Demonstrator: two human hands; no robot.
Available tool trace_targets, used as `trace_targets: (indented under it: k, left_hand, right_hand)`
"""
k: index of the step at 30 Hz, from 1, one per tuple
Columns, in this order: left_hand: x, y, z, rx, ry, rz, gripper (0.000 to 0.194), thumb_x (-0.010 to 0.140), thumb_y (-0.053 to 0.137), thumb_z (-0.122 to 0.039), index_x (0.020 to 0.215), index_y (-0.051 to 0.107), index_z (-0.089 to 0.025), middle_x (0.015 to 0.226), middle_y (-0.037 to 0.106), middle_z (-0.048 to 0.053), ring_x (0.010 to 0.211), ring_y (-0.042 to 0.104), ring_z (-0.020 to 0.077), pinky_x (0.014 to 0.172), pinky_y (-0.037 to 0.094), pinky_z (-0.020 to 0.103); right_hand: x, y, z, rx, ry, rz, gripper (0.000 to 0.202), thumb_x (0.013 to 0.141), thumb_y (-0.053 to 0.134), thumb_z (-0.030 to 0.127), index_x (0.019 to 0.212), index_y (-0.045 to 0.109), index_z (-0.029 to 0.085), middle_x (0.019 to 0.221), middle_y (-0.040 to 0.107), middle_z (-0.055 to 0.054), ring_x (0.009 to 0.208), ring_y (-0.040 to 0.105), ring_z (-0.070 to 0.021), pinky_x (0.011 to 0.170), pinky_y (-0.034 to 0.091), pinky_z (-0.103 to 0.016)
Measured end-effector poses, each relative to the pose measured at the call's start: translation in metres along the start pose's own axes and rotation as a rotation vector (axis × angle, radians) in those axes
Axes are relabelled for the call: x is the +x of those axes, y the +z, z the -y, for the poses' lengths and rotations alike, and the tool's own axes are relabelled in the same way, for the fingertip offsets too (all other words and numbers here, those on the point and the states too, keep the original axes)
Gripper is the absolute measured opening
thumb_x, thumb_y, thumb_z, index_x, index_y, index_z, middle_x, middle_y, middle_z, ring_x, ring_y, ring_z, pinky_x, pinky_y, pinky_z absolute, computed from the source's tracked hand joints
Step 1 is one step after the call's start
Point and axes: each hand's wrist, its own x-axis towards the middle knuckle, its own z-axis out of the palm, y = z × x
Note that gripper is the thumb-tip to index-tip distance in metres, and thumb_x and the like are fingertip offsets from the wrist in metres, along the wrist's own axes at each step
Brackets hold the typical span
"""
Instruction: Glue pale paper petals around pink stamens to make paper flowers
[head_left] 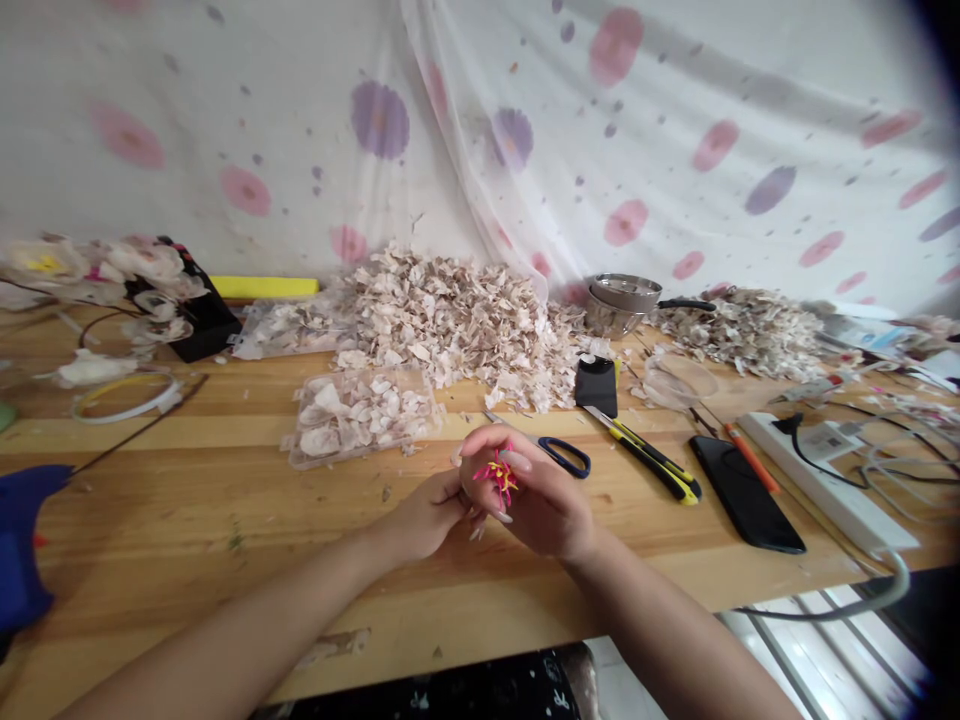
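Head view: at the left edge of the tabletop [300,515] we see part of a blue tool [22,545], then a clear tray [300,461] of pale petals [360,408]. Nearer the front edge, our left hand [426,515] curls against our right hand [544,495]; its grip is hidden. Right fingers close around a pink-and-yellow stamen cluster [499,478], above the wood. Scissors [566,457], a utility knife [652,460] and a black phone [748,495] lie rightward.

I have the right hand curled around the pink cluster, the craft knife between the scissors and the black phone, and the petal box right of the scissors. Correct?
No: the petal box is left of the scissors, as the head view shows. The rest stands: the right hand is curled around the pink cluster, and the craft knife lies between the scissors and the black phone.
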Motion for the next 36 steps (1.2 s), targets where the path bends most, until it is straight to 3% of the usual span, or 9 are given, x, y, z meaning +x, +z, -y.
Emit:
trace_targets:
  k: [3, 7, 13, 16, 19, 21, 24, 32, 36]
  left_hand:
    - [0.001, 0.0, 0.0, 0.003, 0.005, -0.002, 0.025, 0.083, 0.048, -0.019, 0.058, 0.051, -0.02, 0.054, 0.051, -0.003, 0.051, 0.047, 0.0113, 0.054, 0.039, 0.024]
    - [0.001, -0.001, -0.001, 0.002, 0.02, 0.018, 0.025, 0.082, 0.048, -0.018, 0.058, 0.053, -0.02, 0.053, 0.052, -0.003, 0.052, 0.048, 0.0115, 0.055, 0.04, 0.024]
    - [0.0, -0.003, 0.001, -0.023, 0.033, 0.027, 0.022, 0.082, 0.05, -0.021, 0.061, 0.056, -0.019, 0.057, 0.055, -0.003, 0.057, 0.05, 0.0119, 0.058, 0.041, 0.024]
    - [0.0, -0.003, 0.008, -0.067, 0.03, 0.036, 0.024, 0.085, 0.051, -0.025, 0.062, 0.053, -0.019, 0.057, 0.054, -0.002, 0.055, 0.05, 0.0122, 0.057, 0.042, 0.025]
    - [0.001, -0.004, 0.014, -0.118, 0.036, 0.017, 0.027, 0.087, 0.052, -0.031, 0.063, 0.047, -0.02, 0.056, 0.049, -0.003, 0.052, 0.048, 0.0118, 0.054, 0.042, 0.026]
    - [0.002, -0.005, 0.017, -0.145, 0.044, -0.01, 0.029, 0.087, 0.053, -0.034, 0.063, 0.043, -0.021, 0.057, 0.046, -0.004, 0.051, 0.045, 0.0112, 0.052, 0.041, 0.026]
    - [0.003, -0.006, 0.018, -0.167, 0.041, -0.044, 0.031, 0.087, 0.054, -0.037, 0.063, 0.04, -0.022, 0.058, 0.043, -0.005, 0.05, 0.042, 0.0107, 0.05, 0.041, 0.026]
    - [0.005, 0.001, 0.01, -0.092, 0.017, -0.144, 0.025, 0.088, 0.05, -0.034, 0.067, 0.044, -0.021, 0.057, 0.045, -0.005, 0.051, 0.042, 0.0112, 0.053, 0.038, 0.026]
    - [0.005, 0.003, 0.011, -0.054, 0.015, -0.161, 0.029, 0.09, 0.047, -0.038, 0.066, 0.043, -0.022, 0.055, 0.044, -0.005, 0.05, 0.041, 0.0115, 0.053, 0.037, 0.026]
  right_hand:
    - [0.001, 0.0, -0.001, 0.003, -0.023, -0.025, 0.026, 0.09, 0.054, 0.037, 0.101, 0.066, 0.017, 0.054, 0.044, 0.005, 0.05, 0.032, -0.0111, 0.053, 0.028, -0.025]
    - [0.001, -0.002, -0.001, 0.043, -0.015, -0.004, 0.037, 0.091, 0.049, 0.048, 0.097, 0.067, 0.017, 0.053, 0.046, 0.004, 0.047, 0.034, -0.0116, 0.051, 0.028, -0.025]
    - [-0.001, -0.001, 0.0, 0.018, 0.023, 0.012, 0.037, 0.092, 0.05, 0.048, 0.095, 0.067, 0.017, 0.051, 0.047, 0.004, 0.047, 0.039, -0.0112, 0.058, 0.037, -0.027]
    - [-0.001, -0.001, -0.001, 0.001, 0.012, 0.012, 0.036, 0.093, 0.048, 0.049, 0.101, 0.067, 0.019, 0.058, 0.056, 0.002, 0.05, 0.048, -0.0129, 0.053, 0.039, -0.027]
    - [-0.002, -0.007, 0.002, -0.23, -0.182, -0.131, 0.032, 0.096, 0.049, 0.042, 0.116, 0.067, 0.024, 0.095, 0.068, -0.006, 0.084, 0.062, -0.0184, 0.07, 0.047, -0.031]
    - [-0.001, -0.014, 0.007, -0.441, -0.392, -0.252, 0.028, 0.096, 0.052, 0.038, 0.116, 0.069, 0.028, 0.115, 0.065, -0.006, 0.107, 0.057, -0.0208, 0.089, 0.045, -0.035]
    - [0.002, -0.025, 0.016, -0.6, -0.56, -0.31, 0.021, 0.094, 0.055, 0.035, 0.104, 0.074, 0.033, 0.113, 0.065, -0.003, 0.114, 0.054, -0.0221, 0.1, 0.04, -0.041]
    - [0.002, -0.032, 0.016, -0.687, -0.394, -0.312, 0.017, 0.09, 0.064, 0.031, 0.1, 0.075, 0.036, 0.116, 0.064, -0.003, 0.116, 0.054, -0.0232, 0.103, 0.038, -0.046]
    - [0.002, -0.035, 0.014, -0.639, -0.405, -0.337, 0.016, 0.089, 0.065, 0.027, 0.098, 0.076, 0.036, 0.114, 0.065, -0.004, 0.114, 0.054, -0.0222, 0.1, 0.04, -0.043]
